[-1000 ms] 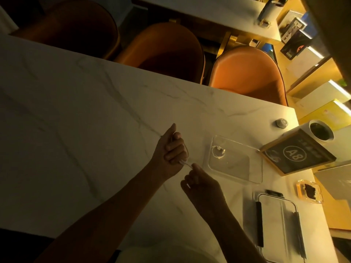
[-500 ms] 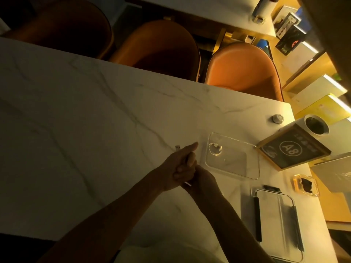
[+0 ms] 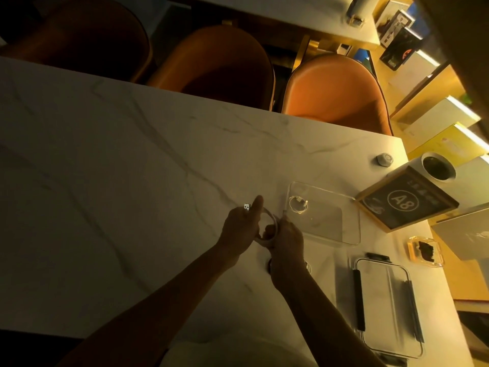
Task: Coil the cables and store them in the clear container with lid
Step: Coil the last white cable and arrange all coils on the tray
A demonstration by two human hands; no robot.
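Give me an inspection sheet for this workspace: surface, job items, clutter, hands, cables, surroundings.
Surface: white marble table, dimly lit.
Job's things: clear container open, one coiled cable inside; lid flat on the table, nearer the person.
Clutter: A8 sign, white cup, small round knob, small amber box.
Grippers: left hand and right hand both hold a white cable just left of the container.
Cables: held cable forms a loop between the hands; its USB plug sticks out by the left hand.
Surroundings: orange chairs across the table, shelves with boxes on the right.
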